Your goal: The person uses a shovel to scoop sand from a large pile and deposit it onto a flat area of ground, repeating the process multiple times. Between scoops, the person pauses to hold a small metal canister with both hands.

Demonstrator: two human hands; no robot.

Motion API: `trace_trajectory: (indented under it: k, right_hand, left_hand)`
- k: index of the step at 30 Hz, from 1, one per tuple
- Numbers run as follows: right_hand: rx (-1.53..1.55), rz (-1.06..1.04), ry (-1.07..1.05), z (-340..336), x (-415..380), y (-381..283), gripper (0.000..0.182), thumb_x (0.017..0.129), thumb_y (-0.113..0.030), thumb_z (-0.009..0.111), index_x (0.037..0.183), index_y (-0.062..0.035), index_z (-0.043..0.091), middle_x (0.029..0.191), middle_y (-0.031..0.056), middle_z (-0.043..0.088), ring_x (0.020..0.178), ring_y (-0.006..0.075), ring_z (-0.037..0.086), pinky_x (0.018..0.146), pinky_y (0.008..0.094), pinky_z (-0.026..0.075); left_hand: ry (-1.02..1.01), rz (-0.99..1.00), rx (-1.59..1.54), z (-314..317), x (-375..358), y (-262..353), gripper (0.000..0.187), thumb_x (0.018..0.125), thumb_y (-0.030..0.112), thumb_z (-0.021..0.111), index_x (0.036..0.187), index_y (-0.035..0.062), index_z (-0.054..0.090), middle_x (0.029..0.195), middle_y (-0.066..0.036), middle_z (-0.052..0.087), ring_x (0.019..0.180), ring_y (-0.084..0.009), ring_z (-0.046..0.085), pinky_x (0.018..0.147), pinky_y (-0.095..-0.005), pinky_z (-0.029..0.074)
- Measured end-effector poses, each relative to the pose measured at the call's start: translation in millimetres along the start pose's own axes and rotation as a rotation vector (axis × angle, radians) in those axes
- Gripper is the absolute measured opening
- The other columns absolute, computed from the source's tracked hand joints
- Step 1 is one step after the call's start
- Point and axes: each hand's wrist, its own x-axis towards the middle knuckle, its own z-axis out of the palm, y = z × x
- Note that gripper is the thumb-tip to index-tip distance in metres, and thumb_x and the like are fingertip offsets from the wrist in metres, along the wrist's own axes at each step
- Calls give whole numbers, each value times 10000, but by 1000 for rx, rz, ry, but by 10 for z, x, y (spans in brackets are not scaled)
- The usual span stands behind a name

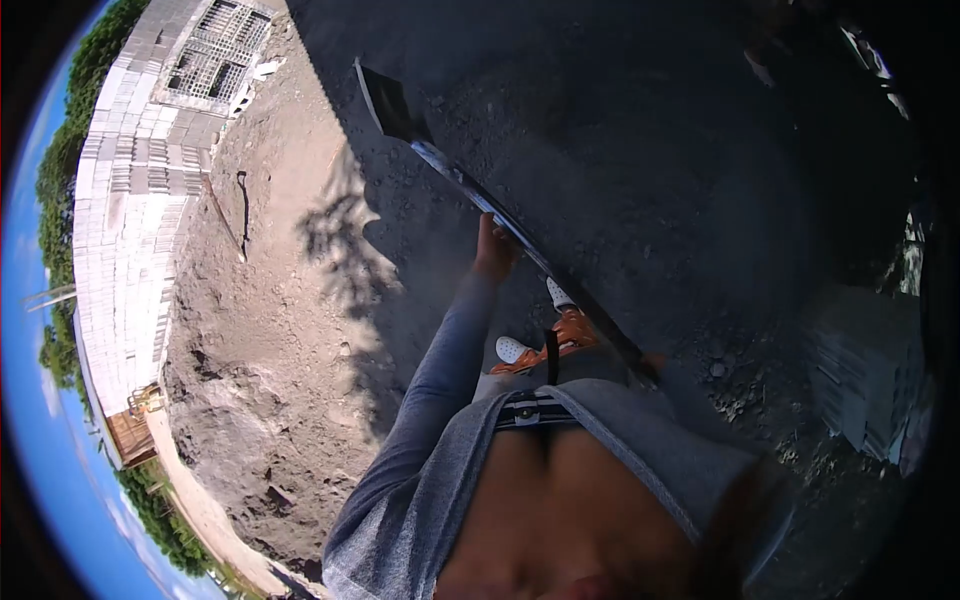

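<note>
A long shovel [565,275] slants across the front of my body, its flat blade [385,100] at the upper left and its handle end near my right hip. My left hand [495,248] is closed around the shaft partway along. At the handle's lower end is my right hand [654,362], closed on it but mostly in shadow, so its fingers show only in part. The blade is over shaded, gravelly ground, with no visible load. Below the shaft are my feet in white, holed shoes [511,349].
A pale block wall [135,210] runs along the left, with a lattice of blocks [215,55] at its top end. Another long-handled tool [225,220] lies by the wall. Rough soil [250,430] is heaped at lower left. Stacked blocks [860,365] stand at right in shade.
</note>
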Motion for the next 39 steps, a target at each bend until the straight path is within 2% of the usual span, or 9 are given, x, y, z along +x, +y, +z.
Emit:
trace_trajectory:
  k: [8, 12, 16, 19, 21, 24, 28, 30, 39]
  right_hand:
    - [-186, 143, -60, 131, 302, -1152, 135, 642, -137, 547, 687, -12, 567, 571, 122, 529, 477, 225, 509, 464, 340, 416]
    - [-351, 10, -241, 553, 728, -1710, 113, 611, -113, 573, 653, -12, 546, 563, 115, 526, 449, 225, 500, 449, 338, 426]
    - [-485, -3, -122, 1663, -14, -2104, 108, 588, -82, 599, 643, -16, 533, 559, 102, 530, 437, 211, 502, 424, 337, 424]
    - [-645, -602, -69, 2355, -154, -1866, 114, 596, -45, 620, 653, -16, 526, 558, 78, 533, 450, 174, 518, 398, 314, 425]
    - [-691, -635, -169, 2784, -232, -1660, 108, 603, -44, 618, 655, -17, 526, 557, 77, 533, 451, 168, 517, 400, 311, 427]
    - [-823, -548, -339, 3521, -742, -1359, 86, 635, -52, 605, 655, -9, 533, 554, 78, 533, 453, 162, 517, 416, 306, 437]
    - [-856, -279, -370, 4566, -1604, -881, 112, 680, -85, 587, 647, 13, 544, 529, 86, 517, 439, 185, 508, 424, 314, 436]
    - [-853, -332, -492, 5044, -1841, -602, 111, 679, -84, 585, 639, 11, 543, 525, 91, 514, 432, 188, 502, 407, 312, 421]
    - [-663, -1, -798, 6837, -2423, 468, 173, 707, -119, 542, 583, -79, 428, 530, 26, 400, 492, 158, 419, 518, 312, 399]
  left_hand:
    - [78, 356, -618, -1132, -1154, -181, 710, 770, 514, 473, 1175, -62, 378, 1168, -160, 436, 1044, -305, 449, 962, -462, 299]
    - [716, 387, -938, -2061, -1821, -841, 619, 747, 492, 491, 1160, 33, 434, 1114, -134, 493, 1027, -299, 479, 902, -441, 364]
    - [800, 380, -1350, -2806, -2533, -1860, 613, 715, 500, 497, 1156, 77, 455, 1074, -109, 520, 980, -280, 502, 865, -451, 380]
    - [895, 356, -1543, -2916, -2998, -2471, 612, 694, 495, 496, 1139, 76, 467, 1062, -95, 525, 970, -270, 503, 878, -463, 365]
    - [1106, 209, -1702, -2855, -3413, -2712, 626, 696, 476, 493, 1172, 72, 451, 1131, -91, 508, 1013, -260, 494, 910, -428, 352]
    - [1054, 646, -1697, -3534, -3485, -3594, 690, 700, 585, 456, 1196, 106, 436, 1269, -78, 405, 1100, -302, 434, 880, -547, 320]
    - [726, 391, -1805, -4290, -4050, -4174, 565, 646, 519, 533, 1019, 95, 536, 1005, -93, 540, 979, -289, 495, 908, -481, 333]
    - [729, 844, -1809, -4634, -4245, -4190, 562, 635, 529, 536, 996, 98, 521, 1004, -103, 527, 956, -290, 488, 900, -483, 335]
    - [636, 962, -1962, -5737, -6021, -3808, 574, 619, 517, 545, 981, 77, 478, 979, -113, 449, 931, -318, 437, 822, -534, 343]
